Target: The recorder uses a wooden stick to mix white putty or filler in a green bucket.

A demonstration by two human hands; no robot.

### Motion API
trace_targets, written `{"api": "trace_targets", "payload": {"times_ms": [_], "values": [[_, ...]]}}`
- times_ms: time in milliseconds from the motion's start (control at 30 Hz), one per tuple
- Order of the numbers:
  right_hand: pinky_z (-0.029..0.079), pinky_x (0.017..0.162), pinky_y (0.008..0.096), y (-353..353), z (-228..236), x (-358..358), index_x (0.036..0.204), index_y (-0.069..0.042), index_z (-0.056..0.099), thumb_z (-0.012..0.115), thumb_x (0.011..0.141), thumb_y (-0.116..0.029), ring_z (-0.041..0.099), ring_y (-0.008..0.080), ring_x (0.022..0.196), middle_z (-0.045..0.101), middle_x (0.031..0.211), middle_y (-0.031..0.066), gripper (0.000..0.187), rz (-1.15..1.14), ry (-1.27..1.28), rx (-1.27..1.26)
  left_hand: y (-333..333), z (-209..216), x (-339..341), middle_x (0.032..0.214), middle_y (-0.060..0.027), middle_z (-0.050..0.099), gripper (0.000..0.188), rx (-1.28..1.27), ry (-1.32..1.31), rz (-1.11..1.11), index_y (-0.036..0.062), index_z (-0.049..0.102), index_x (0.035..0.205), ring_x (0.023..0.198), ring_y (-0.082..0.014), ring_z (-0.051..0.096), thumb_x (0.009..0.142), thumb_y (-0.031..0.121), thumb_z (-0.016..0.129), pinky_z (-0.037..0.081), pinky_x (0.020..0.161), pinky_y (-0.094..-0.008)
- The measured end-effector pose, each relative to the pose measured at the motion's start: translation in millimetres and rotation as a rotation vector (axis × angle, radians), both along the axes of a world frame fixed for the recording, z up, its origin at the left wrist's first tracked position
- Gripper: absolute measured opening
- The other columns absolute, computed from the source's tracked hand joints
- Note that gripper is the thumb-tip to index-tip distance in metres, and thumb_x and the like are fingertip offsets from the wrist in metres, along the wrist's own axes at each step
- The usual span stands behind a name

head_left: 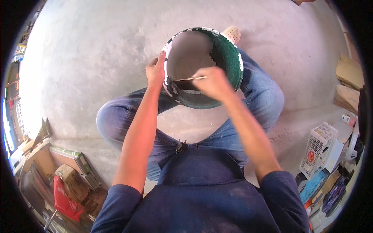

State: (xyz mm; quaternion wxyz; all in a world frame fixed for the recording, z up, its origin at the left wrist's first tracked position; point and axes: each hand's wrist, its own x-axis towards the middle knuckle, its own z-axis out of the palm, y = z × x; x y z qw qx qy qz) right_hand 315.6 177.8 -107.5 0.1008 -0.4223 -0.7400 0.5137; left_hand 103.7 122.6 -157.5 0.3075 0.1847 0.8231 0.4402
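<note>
A large round bucket (232, 62), green on its inner wall with flaking white patches round the rim, is tilted between my bent knees. Its mouth opens toward me, and smooth grey material covers much of the inside. My left hand (156, 70) grips the bucket's left rim, thumb up along the edge and the other fingers mostly hidden behind it. Inside the mouth, my right hand (213, 82) is closed on a thin flat tool (185, 79). The tool points left across the grey material, its far end near the left wall. Motion blurs this hand, and the tool's exact kind is unclear.
Grey concrete floor (97, 50) surrounds me. At lower left lie cardboard boxes (72, 182), boards and a red bag (66, 200). A white plastic basket (318, 149) stands among clutter on the right, below brown cardboard (349, 72). My beige clog (232, 34) shows beyond the bucket.
</note>
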Motion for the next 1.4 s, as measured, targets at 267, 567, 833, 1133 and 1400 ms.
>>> {"api": "trace_targets", "payload": {"times_ms": [267,567,833,1133,1400], "values": [[0.051,0.07,0.0314,45,27,30,0.093,-0.002,0.073,0.07,0.076,-0.017,0.066,0.0186,0.073,0.071,0.08,0.013,0.023,0.161,0.027,-0.133,-6,-2,-6,0.093,-0.0169,0.071,0.06,-0.021,0.012,0.004,-0.0062,0.07,0.102,0.091,-0.0208,0.063,0.085,0.051,0.064,0.047,0.085,-0.0327],[0.05,0.073,0.0304,35,16,11,0.092,-0.002,0.073,0.07,0.077,-0.02,0.066,0.0209,0.075,0.069,0.08,0.0169,0.024,0.064,-0.062,-0.132,1,-5,-1,0.095,-0.0181,0.071,0.061,-0.01,0.04,-0.004,-0.0068,0.07,0.102,0.093,-0.0215,0.064,0.086,0.052,0.063,0.047,0.086,-0.0318],[0.051,0.076,0.031,49,23,24,0.092,-0.003,0.074,0.071,0.075,-0.017,0.067,0.0196,0.077,0.072,0.083,0.0135,0.022,0.222,0.001,-0.118,-1,2,-5,0.097,-0.0194,0.071,0.061,-0.004,-0.02,-0.019,-0.0069,0.07,0.102,0.095,-0.0236,0.065,0.085,0.051,0.063,0.047,0.089,-0.0335],[0.051,0.074,0.0302,65,46,27,0.09,0.0,0.073,0.069,0.078,-0.017,0.067,0.0172,0.079,0.072,0.085,0.013,0.021,0.111,0.115,-0.273,-11,-4,-10,0.098,-0.0197,0.071,0.059,-0.019,0.009,0.038,-0.007,0.07,0.104,0.096,-0.0225,0.064,0.086,0.049,0.064,0.047,0.087,-0.0331],[0.052,0.081,0.0385,14,-20,-20,0.088,-0.006,0.074,0.067,0.077,-0.021,0.068,0.0335,0.086,0.07,0.089,0.018,0.02,-0.006,-0.165,-0.075,-3,-4,-3,0.101,-0.0207,0.07,0.061,-0.037,0.015,-0.024,-0.0071,0.069,0.105,0.098,-0.0247,0.064,0.086,0.05,0.063,0.046,0.09,-0.0341]]}}
